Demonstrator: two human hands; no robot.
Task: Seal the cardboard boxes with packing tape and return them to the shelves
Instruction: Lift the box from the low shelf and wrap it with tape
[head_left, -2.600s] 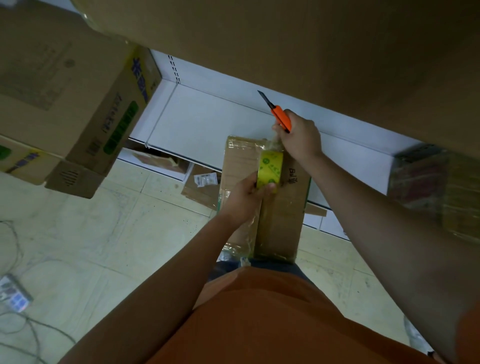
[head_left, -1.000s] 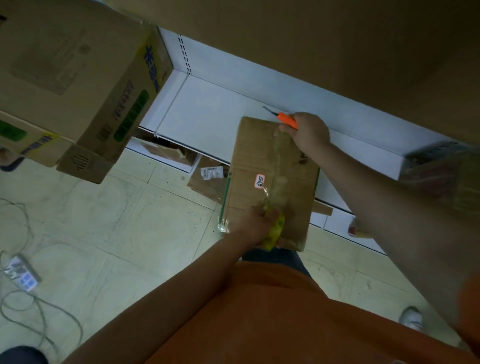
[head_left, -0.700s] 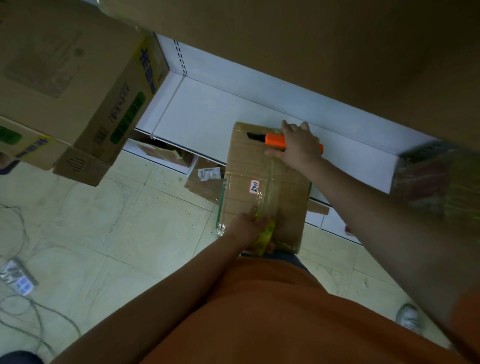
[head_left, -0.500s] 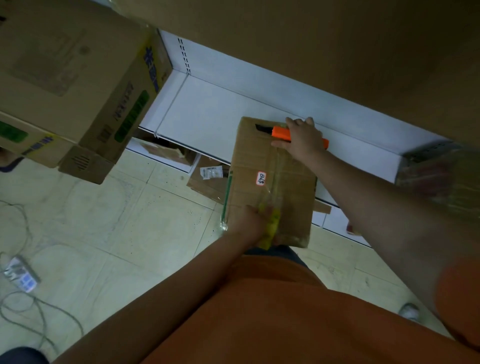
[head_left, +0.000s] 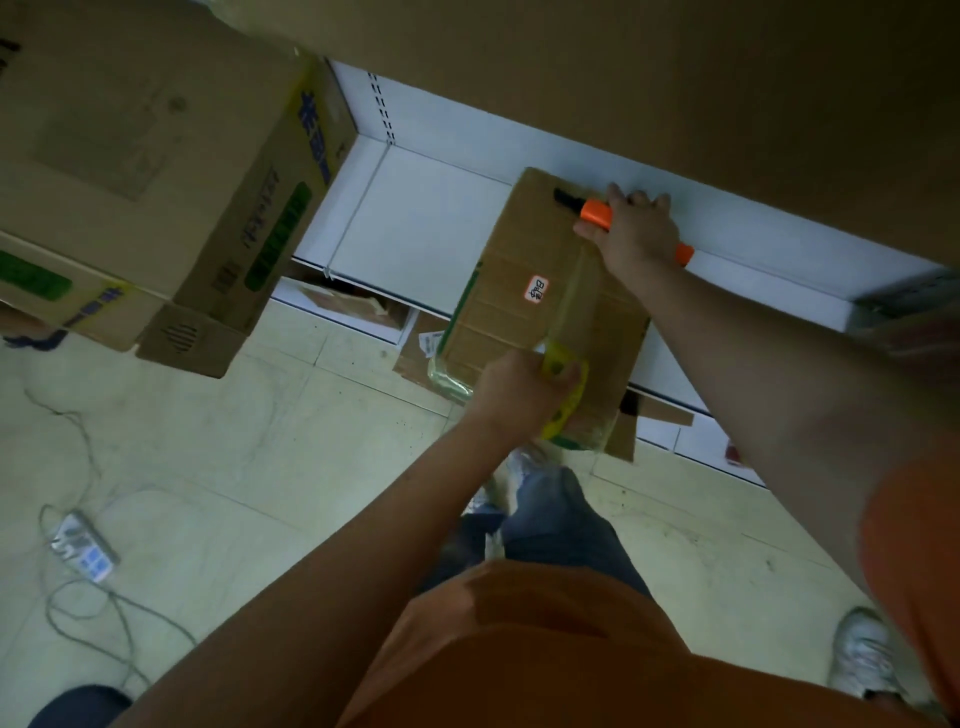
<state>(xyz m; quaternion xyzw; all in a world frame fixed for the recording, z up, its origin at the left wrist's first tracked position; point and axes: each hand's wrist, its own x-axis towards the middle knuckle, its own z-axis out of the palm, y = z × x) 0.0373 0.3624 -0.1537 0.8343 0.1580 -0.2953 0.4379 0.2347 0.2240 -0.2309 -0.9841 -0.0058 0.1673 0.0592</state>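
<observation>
Brown box (head_left: 524, 270), orange knife (head_left: 596, 213), yellow-green tape roll (head_left: 563, 395), white shelf (head_left: 415, 228).

Pale tiled floor (head_left: 218, 457) (scuffed), white metal shelving (head_left: 431, 228); power strip (head_left: 83, 545), grey cable (head_left: 93, 623), dim light
</observation>
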